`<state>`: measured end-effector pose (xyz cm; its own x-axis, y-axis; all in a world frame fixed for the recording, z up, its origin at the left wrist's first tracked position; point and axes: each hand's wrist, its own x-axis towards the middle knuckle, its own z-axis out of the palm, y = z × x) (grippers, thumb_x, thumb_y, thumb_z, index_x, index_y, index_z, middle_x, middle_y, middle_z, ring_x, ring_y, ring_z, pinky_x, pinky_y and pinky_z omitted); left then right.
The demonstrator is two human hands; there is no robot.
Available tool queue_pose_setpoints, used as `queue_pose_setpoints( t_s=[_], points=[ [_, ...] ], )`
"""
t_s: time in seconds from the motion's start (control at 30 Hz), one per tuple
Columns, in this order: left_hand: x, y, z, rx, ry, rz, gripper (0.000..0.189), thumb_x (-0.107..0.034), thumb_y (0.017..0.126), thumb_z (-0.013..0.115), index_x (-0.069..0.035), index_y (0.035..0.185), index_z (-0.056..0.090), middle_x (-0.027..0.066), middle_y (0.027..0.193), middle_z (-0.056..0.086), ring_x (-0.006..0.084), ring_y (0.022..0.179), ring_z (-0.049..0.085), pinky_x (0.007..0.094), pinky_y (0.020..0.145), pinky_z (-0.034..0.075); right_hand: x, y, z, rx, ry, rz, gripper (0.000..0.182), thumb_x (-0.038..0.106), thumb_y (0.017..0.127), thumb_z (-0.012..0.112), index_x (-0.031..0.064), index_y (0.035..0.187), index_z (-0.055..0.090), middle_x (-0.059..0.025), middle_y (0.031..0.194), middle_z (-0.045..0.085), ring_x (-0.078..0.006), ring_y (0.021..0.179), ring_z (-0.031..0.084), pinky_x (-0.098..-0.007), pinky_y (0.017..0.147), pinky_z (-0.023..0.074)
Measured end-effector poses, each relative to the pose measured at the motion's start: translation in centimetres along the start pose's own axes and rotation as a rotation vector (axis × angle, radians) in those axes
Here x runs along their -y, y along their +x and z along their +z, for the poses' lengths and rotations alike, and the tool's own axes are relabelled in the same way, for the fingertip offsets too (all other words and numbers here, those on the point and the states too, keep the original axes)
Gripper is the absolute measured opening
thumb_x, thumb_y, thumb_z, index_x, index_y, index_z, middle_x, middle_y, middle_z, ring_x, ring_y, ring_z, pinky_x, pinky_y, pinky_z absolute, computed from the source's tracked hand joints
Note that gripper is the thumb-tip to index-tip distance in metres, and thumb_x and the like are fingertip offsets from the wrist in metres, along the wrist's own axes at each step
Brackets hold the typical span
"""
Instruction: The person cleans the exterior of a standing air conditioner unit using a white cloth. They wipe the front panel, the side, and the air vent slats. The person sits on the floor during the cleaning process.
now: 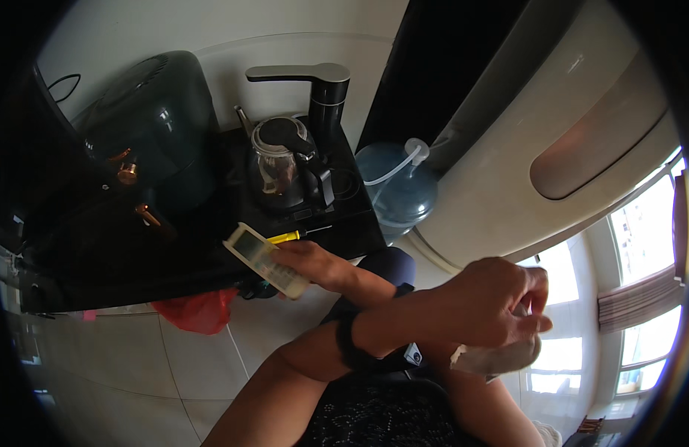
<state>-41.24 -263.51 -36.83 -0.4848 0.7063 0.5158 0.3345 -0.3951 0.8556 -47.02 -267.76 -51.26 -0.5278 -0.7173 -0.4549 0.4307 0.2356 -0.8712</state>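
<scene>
My forearms cross, the left lying over the right. My right hand (pixel 316 267), out on the left side, grips a pale remote control (pixel 266 262) with a small screen and buttons, held over the front edge of a black tabletop (pixel 344 237). Just behind the remote lies a screwdriver (pixel 291 236) with a yellow handle, its shaft pointing right. My left hand (pixel 489 304) is off to the right, its fingers curled around a crumpled whitish tissue or cloth (pixel 492 358) that hangs below the hand. Part of that piece is hidden by the fingers.
A glass electric kettle (pixel 277 173) stands under a black spout unit (pixel 326 103). Left of it sits a dark green appliance (pixel 154 123). A blue water jug (pixel 400 190) with a tube stands beside a tall white cabinet-like unit (pixel 506 151). A red plastic bag (pixel 196 313) hangs below the tabletop.
</scene>
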Motion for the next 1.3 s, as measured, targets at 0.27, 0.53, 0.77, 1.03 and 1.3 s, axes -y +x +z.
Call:
queue_pose_setpoints(
  t_s=[0.27, 0.53, 0.77, 1.03, 1.3],
  points=[
    [2.5, -1.9, -3.3, -0.351, -0.056, -0.059, 0.026, -0.028, 0.086, 0.073, -0.004, 0.084, 0.061, 0.0031, 0.076, 0.063, 0.0084, 0.065, 0.057, 0.0219, 0.055, 0.045, -2.4, 3.8, 3.0, -0.122, -0.247, -0.197, 0.067, 0.015, 0.08, 0.072, -0.0004, 0.136, 0.039, -0.0147, 0.125, 0.057, -0.0204, 0.094, 0.065, -0.0319, 0.08, 0.0543],
    [2.0, -2.7, -5.3, -0.449, -0.064, -0.18, 0.022, -0.024, 0.087, 0.069, -0.003, 0.091, 0.063, -0.0008, 0.076, 0.061, 0.0051, 0.069, 0.055, 0.0218, 0.061, 0.046, -2.9, 3.8, 3.3, -0.324, -0.294, -0.196, 0.035, 0.009, 0.083, 0.069, -0.0015, 0.112, 0.051, -0.0114, 0.097, 0.064, -0.0176, 0.079, 0.066, -0.0301, 0.067, 0.0547],
    [6.7, -1.3, -5.3, -0.585, -0.156, -0.308, 0.019, -0.021, 0.093, 0.063, -0.004, 0.087, 0.063, -0.0033, 0.078, 0.06, 0.0032, 0.068, 0.053, 0.0192, 0.06, 0.045, -5.7, -13.9, -7.3, -0.757, 0.568, -0.729, 0.034, 0.014, 0.094, 0.059, 0.0046, 0.125, 0.051, -0.0082, 0.115, 0.059, -0.0153, 0.109, 0.056, -0.0312, 0.093, 0.0466],
    [15.2, 6.1, 2.5, -0.5, -0.579, -0.461, 0.029, -0.033, 0.096, 0.059, -0.004, 0.092, 0.06, -0.0015, 0.08, 0.059, 0.0049, 0.069, 0.054, 0.0211, 0.061, 0.046, -4.8, -27.2, -7.7, -1.323, -0.057, -0.639, 0.032, 0.019, 0.091, 0.064, 0.0029, 0.117, 0.057, -0.0024, 0.098, 0.058, -0.0101, 0.093, 0.056, -0.0255, 0.077, 0.0484],
    [19.1, 12.8, 5.5, -0.25, -0.662, -0.462, 0.031, -0.033, 0.094, 0.06, -0.005, 0.106, 0.058, 0.0016, 0.092, 0.06, 0.0067, 0.081, 0.056, 0.0226, 0.067, 0.049, -5.5, -30.2, -14.1, -1.725, -0.566, -0.497, 0.042, 0.003, 0.081, 0.069, 0.0015, 0.121, 0.058, -0.0062, 0.11, 0.056, -0.0134, 0.093, 0.058, -0.027, 0.075, 0.0517]
  ],
)
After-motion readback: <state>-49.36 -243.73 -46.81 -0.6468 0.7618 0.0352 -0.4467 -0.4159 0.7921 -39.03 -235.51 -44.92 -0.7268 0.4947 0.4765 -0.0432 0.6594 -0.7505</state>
